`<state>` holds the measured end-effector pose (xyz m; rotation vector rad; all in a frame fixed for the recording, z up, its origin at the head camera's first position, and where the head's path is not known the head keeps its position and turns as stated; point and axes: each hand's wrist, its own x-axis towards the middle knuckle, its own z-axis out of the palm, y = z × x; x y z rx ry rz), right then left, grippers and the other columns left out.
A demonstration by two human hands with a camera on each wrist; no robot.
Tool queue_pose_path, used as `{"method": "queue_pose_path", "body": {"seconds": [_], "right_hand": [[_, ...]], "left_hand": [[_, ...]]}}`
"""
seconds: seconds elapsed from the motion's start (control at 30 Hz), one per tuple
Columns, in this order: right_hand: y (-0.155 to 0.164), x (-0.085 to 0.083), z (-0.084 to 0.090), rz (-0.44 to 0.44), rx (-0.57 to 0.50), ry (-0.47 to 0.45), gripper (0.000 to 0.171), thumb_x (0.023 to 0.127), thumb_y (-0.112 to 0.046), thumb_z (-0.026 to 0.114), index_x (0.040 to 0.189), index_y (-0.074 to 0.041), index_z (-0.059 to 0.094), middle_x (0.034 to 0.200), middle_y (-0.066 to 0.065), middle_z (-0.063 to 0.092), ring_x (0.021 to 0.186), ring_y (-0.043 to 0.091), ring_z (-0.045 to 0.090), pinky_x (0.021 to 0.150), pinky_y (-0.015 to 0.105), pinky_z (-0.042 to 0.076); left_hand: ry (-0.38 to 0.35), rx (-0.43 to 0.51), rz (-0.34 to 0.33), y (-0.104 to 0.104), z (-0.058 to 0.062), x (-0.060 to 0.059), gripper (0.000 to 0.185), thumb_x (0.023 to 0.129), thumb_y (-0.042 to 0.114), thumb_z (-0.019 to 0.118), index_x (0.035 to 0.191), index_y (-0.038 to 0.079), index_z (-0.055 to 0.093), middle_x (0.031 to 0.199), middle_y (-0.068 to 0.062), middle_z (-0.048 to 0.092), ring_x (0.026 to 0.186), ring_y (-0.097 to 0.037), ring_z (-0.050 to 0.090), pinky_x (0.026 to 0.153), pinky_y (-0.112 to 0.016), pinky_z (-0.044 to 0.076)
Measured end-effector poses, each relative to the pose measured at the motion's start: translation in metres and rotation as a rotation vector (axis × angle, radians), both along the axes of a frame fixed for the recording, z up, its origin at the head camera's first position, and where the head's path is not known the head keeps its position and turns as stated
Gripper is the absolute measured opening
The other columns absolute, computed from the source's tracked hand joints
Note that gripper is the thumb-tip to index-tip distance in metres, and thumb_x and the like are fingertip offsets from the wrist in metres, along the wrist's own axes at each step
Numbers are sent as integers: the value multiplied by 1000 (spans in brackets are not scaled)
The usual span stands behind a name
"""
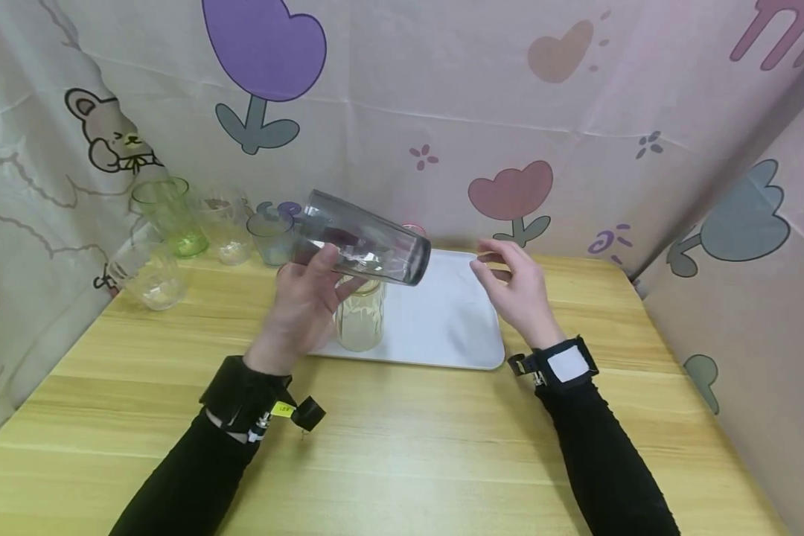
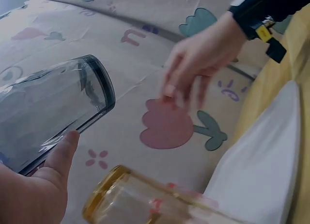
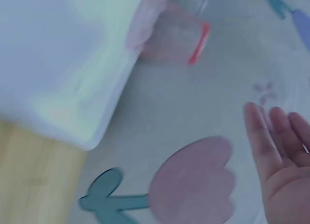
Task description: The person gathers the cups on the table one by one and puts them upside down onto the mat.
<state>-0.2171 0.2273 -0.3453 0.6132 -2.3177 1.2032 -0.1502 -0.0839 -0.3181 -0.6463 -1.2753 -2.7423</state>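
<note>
From the head camera, your left hand (image 1: 306,298) holds a smoky grey tumbler (image 1: 362,238) in the air above the near left corner of the white tray (image 1: 442,313), fingers and thumb curled round its lower side. The tumbler lies almost on its side, its long axis running left to right with the right end dipping slightly; it looks empty. Directly under it an amber ribbed glass (image 1: 359,316) stands upright on the tray, also empty as far as you can see. Your right hand (image 1: 512,286) hovers over the tray's right part with fingers loosely spread, holding nothing. At the table's back left stand a green glass (image 1: 170,216), two clear glasses (image 1: 149,272) and a bluish one (image 1: 271,237) — all upright, nothing visible in them.

Your left wrist camera shows the tumbler's (image 2: 48,112) open rim facing your right hand (image 2: 203,59), your thumb (image 2: 60,158) against its wall, and the amber glass's (image 2: 145,200) yellow rim just below.

Your right wrist camera, blurred, shows only straight fingertips (image 3: 281,141), the tray's corner (image 3: 87,103) and — hidden in the head view — a pink-rimmed glass (image 3: 169,32) behind the tray.
</note>
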Motion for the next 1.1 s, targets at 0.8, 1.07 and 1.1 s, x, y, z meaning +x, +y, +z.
{"method": "queue_pose_path", "body": {"seconds": [0.8,1.07,1.1], "right_hand": [[-76,49,0,471,-388,275,76,86,-27,87,140,12,51,145,21,52,129,32,49,99,32,54],[-81,49,2,503,-471,230,75,83,-20,89,139,13,50,144,17,53,128,32,52,100,33,54],[-82,49,4,508,-488,222,76,83,-20,89,139,13,50,144,16,54,127,32,52,100,34,55]], "left_hand": [[14,-88,-135,23,-7,6,89,82,49,86,154,20,41,148,-9,54,133,-25,58,107,-48,50],[3,-110,-111,21,-6,6,95,80,51,87,156,22,37,152,-11,49,133,-25,57,109,-46,49],[-1,-109,-111,20,-6,7,95,79,50,87,156,22,37,151,-10,50,133,-24,58,109,-45,49]]}}
